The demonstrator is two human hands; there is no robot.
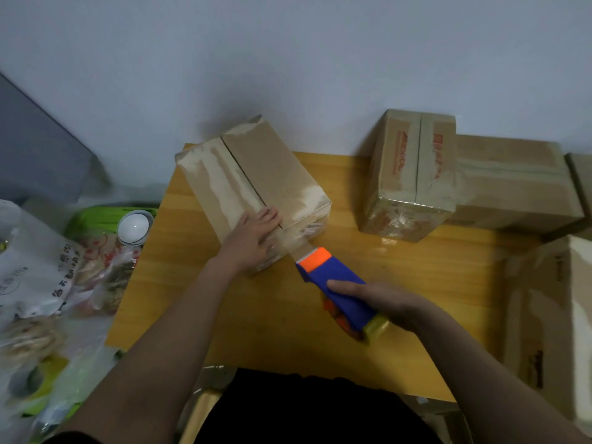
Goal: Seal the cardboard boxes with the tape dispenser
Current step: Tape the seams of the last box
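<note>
beside left hand [248, 243] on box [253, 184], right hand [381, 302] gripping tape dispenser [336, 283]

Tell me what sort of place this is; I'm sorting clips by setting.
Probably a home or small-shop packing spot: cardboard boxes stacked against a plain wall, a small wooden table as workbench, and food bags beside it.

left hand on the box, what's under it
The left hand presses the box at its near end, over the flap seam and tape running to the dispenser. The seam beneath is hidden.
</note>
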